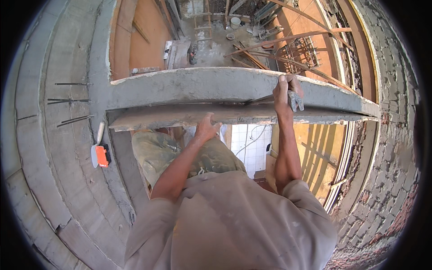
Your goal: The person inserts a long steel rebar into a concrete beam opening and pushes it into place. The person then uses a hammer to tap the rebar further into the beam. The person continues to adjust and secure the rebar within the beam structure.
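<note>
My right hand (288,93) is closed around a trowel (260,100) at the side of the grey plastered beam (189,85). Its thin dark blade points left along the beam's lower face, and a mortar-smeared grey part sticks out by my fingers. The grip itself is partly hidden. My left hand (207,128) rests at the near edge of a long wooden plank (157,118) that runs below the beam. Its fingers are apart and hold nothing. Left of me, a pointing trowel (100,133) with a pale handle lies next to an orange and black object (103,155).
Several rebar ends (72,101) stick out at the left. A rough brick wall (382,153) rises on the right. Far below beyond the beam are a floor (211,54) with a white bucket (235,21), a ladder (202,20) and slanting wooden poles (288,41). White tiles (247,144) show beneath me.
</note>
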A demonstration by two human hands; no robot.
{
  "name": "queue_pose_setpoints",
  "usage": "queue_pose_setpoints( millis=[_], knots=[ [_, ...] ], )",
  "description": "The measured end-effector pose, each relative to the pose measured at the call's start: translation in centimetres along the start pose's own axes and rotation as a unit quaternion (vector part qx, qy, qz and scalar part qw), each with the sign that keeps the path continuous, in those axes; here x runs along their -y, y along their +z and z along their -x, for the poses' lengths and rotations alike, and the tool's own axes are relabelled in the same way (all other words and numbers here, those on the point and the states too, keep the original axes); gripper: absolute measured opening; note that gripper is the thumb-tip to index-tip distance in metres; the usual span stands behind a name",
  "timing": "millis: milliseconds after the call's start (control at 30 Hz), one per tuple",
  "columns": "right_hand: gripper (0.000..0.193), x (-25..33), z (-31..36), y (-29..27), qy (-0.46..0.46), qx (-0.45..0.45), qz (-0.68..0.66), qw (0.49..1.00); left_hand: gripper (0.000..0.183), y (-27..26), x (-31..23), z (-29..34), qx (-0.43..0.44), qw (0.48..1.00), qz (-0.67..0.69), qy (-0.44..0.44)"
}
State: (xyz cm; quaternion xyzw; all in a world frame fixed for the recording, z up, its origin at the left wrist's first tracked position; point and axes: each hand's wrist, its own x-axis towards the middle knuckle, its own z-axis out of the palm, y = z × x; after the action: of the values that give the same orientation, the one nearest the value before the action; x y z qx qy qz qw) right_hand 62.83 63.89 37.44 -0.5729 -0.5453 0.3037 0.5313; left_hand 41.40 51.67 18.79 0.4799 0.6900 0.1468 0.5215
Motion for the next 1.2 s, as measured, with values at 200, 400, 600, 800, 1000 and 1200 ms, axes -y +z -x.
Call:
queue_pose_setpoints(
  millis=[200, 400, 600, 800, 1000, 1200],
  knots=[
    [0.023, 2.5, 2.4, -7.3, -0.051, -0.060, -0.129, 0.988, 0.060, 0.0, 8.8, 3.4, 0.017, 0.996, -0.080, -0.031],
    [0.043, 13.6, -1.4, -20.7, -0.151, -0.001, -0.219, 0.964, 0.073, -0.6, 2.2, -5.8, -0.082, 0.979, -0.164, 0.090],
    [0.039, 4.8, 1.7, -17.4, -0.144, -0.148, -0.171, 0.963, 0.102, 0.3, -6.5, -18.8, -0.049, 0.945, -0.307, 0.102],
    [0.022, -4.2, 2.5, -12.5, -0.020, -0.141, -0.116, 0.983, 0.127, 3.3, -6.8, -21.4, -0.012, 0.915, -0.399, 0.065],
    [0.018, -3.3, -4.4, -8.3, 0.001, -0.117, 0.013, 0.993, 0.134, 4.9, -6.8, -22.8, -0.003, 0.915, -0.399, 0.054],
    [0.021, -4.2, 3.4, -16.8, 0.046, -0.178, -0.114, 0.976, 0.136, 3.6, -6.2, -22.9, 0.009, 0.912, -0.407, 0.052]
  ],
)
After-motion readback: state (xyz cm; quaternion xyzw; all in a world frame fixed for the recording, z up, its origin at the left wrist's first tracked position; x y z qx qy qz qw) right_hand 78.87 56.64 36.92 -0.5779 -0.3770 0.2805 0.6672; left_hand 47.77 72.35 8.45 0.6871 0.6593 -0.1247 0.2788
